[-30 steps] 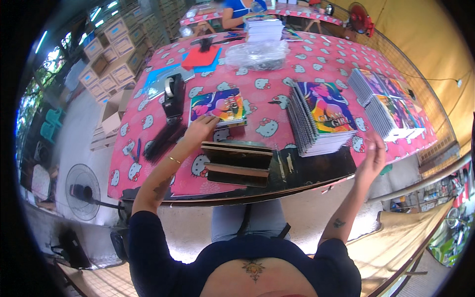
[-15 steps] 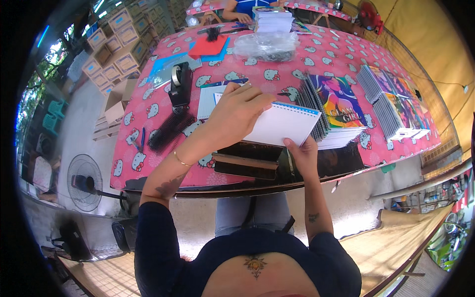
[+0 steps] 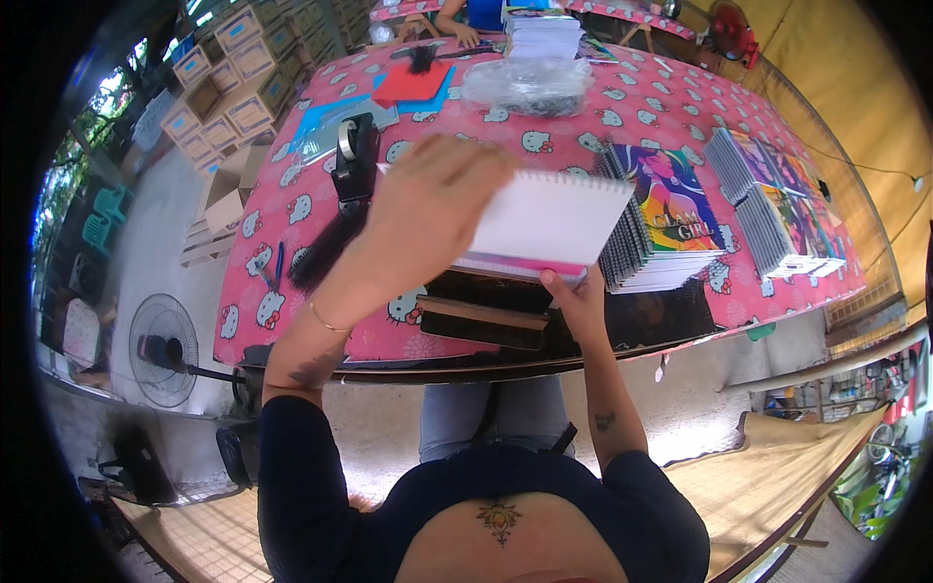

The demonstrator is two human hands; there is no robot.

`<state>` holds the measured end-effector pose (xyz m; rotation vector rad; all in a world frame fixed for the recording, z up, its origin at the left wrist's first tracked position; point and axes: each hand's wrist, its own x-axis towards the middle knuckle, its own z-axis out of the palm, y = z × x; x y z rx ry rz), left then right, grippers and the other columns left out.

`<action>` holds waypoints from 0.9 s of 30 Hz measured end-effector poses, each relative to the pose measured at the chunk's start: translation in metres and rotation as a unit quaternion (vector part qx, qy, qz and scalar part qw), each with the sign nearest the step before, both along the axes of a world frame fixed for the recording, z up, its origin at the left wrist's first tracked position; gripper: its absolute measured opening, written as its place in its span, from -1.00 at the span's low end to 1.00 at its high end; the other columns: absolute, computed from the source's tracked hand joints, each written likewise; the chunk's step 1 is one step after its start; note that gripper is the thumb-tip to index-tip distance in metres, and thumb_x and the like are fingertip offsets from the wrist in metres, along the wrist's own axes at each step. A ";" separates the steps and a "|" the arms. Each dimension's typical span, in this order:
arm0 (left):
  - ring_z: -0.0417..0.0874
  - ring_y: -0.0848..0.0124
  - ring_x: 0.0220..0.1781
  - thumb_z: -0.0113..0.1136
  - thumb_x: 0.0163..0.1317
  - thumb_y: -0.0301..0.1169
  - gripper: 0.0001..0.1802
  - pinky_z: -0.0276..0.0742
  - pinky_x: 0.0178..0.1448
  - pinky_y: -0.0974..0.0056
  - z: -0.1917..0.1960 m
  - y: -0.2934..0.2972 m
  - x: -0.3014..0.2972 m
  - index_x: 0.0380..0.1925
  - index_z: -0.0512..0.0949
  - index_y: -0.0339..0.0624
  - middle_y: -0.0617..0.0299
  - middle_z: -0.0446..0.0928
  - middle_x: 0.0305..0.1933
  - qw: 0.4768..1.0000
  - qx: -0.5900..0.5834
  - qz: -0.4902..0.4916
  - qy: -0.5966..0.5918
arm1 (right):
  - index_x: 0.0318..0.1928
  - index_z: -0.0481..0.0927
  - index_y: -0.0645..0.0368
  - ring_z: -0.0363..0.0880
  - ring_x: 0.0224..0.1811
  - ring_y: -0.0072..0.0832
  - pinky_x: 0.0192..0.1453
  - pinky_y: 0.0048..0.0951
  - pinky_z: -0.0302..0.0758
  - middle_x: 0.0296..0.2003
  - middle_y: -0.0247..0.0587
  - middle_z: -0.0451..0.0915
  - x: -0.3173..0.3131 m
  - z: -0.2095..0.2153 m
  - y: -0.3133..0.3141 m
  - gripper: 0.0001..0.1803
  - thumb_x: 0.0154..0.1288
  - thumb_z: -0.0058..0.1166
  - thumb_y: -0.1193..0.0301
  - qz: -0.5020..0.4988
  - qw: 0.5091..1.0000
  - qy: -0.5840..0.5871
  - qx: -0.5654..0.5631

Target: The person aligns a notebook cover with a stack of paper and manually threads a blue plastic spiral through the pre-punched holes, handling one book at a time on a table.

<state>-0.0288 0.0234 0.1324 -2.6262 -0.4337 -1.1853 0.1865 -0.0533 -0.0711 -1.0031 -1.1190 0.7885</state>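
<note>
My right hand grips the near right corner of a white notebook, thumb on top. Small holes or wire loops run along the notebook's far edge, and a pink strip shows at its near edge. Over its left end is my left hand, smeared by motion, so whether its fingers hold a sheet is unclear. Just right of the notebook stands a stack of spiral notebooks with colourful covers. A dark block with a brown strip lies beneath, close to the table's front edge.
A black tape dispenser and black binding wires lie left, beside blue-handled pliers. More notebooks are stacked right. Farther back are a plastic-wrapped bundle, a red sheet and another person's hand.
My left hand has moved left and is now blurred. The notebook has tilted and shifted slightly; the blue strip on its far edge is gone from sight, and a pink strip shows at the near edge.
</note>
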 end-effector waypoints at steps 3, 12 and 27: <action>0.68 0.10 -0.17 0.23 0.11 -0.61 -0.73 0.57 0.00 0.07 0.024 0.007 -0.018 -0.15 0.61 -0.20 0.09 0.68 -0.14 0.983 0.090 0.075 -0.143 | 0.32 0.41 0.28 0.52 0.16 -0.42 0.26 -0.40 0.45 0.12 -0.08 0.56 -0.005 -0.012 0.002 -0.31 0.30 0.41 0.26 0.011 1.000 -0.006 -0.019; 0.71 0.00 -0.28 0.24 0.31 -0.50 -0.88 0.64 -0.15 0.10 -0.139 0.129 -0.043 -0.18 0.64 -0.25 -0.01 0.65 -0.25 0.985 -0.101 0.136 0.018 | 0.35 0.38 0.25 0.52 0.16 -0.39 0.28 -0.32 0.43 0.10 -0.10 0.58 -0.007 -0.008 0.005 -0.33 0.33 0.36 0.34 -0.042 0.996 -0.077 0.027; 0.67 0.05 -0.26 0.31 0.21 -0.46 -0.87 0.57 -0.20 0.08 -0.083 0.119 -0.019 -0.25 0.60 -0.17 0.04 0.60 -0.24 0.993 0.031 0.096 -0.062 | 0.30 0.44 0.25 0.51 0.18 -0.38 0.36 -0.29 0.38 0.16 -0.12 0.56 0.007 0.018 0.005 -0.41 0.39 0.30 0.25 0.049 0.998 -0.016 0.043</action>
